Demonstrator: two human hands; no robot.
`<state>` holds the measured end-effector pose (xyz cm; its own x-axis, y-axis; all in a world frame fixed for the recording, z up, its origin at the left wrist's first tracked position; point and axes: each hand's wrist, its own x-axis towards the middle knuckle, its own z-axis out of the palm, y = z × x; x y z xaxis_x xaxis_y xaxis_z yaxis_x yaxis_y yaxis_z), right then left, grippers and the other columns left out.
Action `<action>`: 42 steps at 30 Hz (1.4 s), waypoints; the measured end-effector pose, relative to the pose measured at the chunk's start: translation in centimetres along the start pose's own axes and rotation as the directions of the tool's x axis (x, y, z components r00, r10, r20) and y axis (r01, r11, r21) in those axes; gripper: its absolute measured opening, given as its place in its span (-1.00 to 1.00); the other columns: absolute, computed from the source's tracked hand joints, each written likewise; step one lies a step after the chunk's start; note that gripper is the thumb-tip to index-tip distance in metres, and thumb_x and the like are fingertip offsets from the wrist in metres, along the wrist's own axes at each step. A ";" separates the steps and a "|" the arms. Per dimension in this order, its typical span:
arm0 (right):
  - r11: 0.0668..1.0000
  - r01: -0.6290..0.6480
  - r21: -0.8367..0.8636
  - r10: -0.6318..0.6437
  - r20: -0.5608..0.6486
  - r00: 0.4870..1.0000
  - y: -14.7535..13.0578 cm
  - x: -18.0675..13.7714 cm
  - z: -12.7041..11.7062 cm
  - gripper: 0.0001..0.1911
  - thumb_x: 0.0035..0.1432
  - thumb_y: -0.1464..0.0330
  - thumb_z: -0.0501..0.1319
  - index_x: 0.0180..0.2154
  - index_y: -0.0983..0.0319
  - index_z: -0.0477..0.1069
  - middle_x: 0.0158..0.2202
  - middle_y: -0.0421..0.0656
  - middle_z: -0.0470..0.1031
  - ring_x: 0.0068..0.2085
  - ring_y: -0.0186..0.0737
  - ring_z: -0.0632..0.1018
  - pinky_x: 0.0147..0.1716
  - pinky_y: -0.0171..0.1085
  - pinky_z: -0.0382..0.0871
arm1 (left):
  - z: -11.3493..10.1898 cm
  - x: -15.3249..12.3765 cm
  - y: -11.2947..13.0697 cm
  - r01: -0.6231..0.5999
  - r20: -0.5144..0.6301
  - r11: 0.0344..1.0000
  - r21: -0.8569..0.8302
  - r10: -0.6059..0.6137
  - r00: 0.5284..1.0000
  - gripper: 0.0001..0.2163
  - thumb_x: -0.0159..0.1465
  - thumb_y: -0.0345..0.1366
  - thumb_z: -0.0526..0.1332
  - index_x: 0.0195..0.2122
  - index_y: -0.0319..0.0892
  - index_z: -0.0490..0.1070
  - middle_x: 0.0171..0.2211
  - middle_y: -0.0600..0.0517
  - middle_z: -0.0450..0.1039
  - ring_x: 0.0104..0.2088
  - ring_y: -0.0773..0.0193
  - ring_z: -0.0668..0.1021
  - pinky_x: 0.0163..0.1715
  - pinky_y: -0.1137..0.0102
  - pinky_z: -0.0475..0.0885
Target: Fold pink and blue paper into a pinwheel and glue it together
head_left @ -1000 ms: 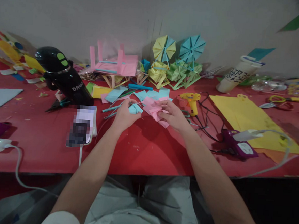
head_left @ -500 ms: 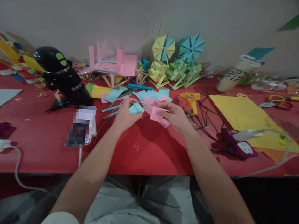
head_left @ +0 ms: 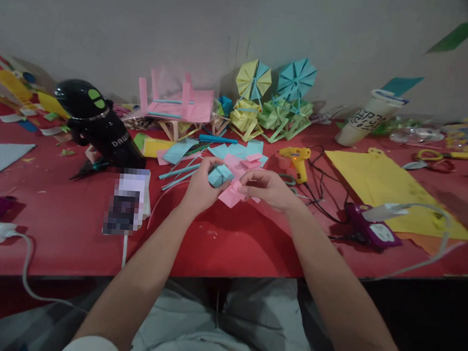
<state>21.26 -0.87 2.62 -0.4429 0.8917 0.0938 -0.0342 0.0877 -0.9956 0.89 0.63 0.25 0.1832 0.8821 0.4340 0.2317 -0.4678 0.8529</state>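
My left hand (head_left: 203, 187) is closed around a folded light-blue paper piece (head_left: 220, 175). Between the fingertips of my right hand (head_left: 265, 188) is a folded pink paper piece (head_left: 231, 195), brought up close against the blue one; whether the two touch I cannot tell. Behind the hands lie loose pink paper pieces (head_left: 238, 165) and light-blue paper sheets (head_left: 255, 147). Rolled blue paper sticks (head_left: 177, 178) rest just left of my left hand. A yellow hot glue gun (head_left: 297, 161) lies to the right, beyond my right hand.
Folded paper models (head_left: 246, 112) and a pink paper table (head_left: 194, 106) stand along the wall. At left are a black bottle (head_left: 108, 134) and a phone (head_left: 130, 200). On the right are yellow sheets (head_left: 393, 192), a paper cup (head_left: 368, 121), scissors (head_left: 423, 159) and a purple power adapter (head_left: 370, 228) with cables.
My right hand has moved the pink piece left and slightly down, toward the blue piece. The blue piece has turned and shows more in my left hand, which has shifted slightly right.
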 end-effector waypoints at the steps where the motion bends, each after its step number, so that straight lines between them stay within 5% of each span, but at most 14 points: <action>1: 0.999 0.027 -0.047 -0.028 -0.036 0.999 0.0 0.1 0.0 -0.70 -0.10 0.21 0.49 -0.40 0.24 0.50 -0.44 -0.23 0.46 -0.43 -0.35 0.45 -0.41 -0.29 0.35 | 0.0 -0.1 0.1 -0.013 0.006 1.000 0.012 0.013 1.000 -0.58 0.08 -0.28 0.38 -0.06 -0.11 0.27 -0.10 -0.06 0.49 -0.11 0.15 0.56 -0.10 0.23 0.46; 6: 0.941 0.139 -0.310 -0.192 -0.148 0.970 0.3 0.4 0.3 -0.72 -0.02 0.15 0.44 -0.40 0.23 0.55 -0.47 -0.20 0.49 -0.46 -0.35 0.39 -0.45 -0.29 0.24 | -0.3 -0.5 1.1 -0.033 0.068 0.994 0.106 0.025 0.997 -0.53 0.07 -0.26 0.40 -0.02 -0.10 0.28 -0.06 -0.04 0.48 -0.10 0.15 0.56 -0.09 0.25 0.46; 14: 0.824 0.259 -0.503 -0.394 -0.181 0.901 -0.2 0.3 1.5 -0.76 0.13 0.17 0.35 -0.42 0.21 0.54 -0.45 -0.20 0.53 -0.49 -0.38 0.34 -0.51 -0.31 0.17 | -0.3 -0.7 1.9 -0.062 0.132 0.974 0.216 0.034 0.991 -0.65 0.19 -0.27 0.30 -0.02 -0.10 0.30 -0.04 -0.03 0.49 -0.10 0.20 0.56 -0.10 0.30 0.45; 42: 0.764 0.208 -0.611 -0.411 -0.212 0.887 0.0 0.4 1.9 -0.86 0.16 0.31 0.31 -0.43 0.17 0.55 -0.46 -0.19 0.51 -0.47 -0.31 0.36 -0.43 -0.25 0.21 | -0.1 -0.8 1.3 -0.068 0.161 0.981 0.184 0.038 0.986 -0.58 0.16 -0.28 0.32 0.03 -0.07 0.25 0.02 -0.06 0.45 0.02 0.08 0.55 0.01 0.19 0.45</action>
<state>19.42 -1.37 2.60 -0.1888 0.8487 0.4940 0.4294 0.5237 -0.7357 0.95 -0.66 1.07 0.3429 0.8434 0.4137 0.3905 -0.5285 0.7538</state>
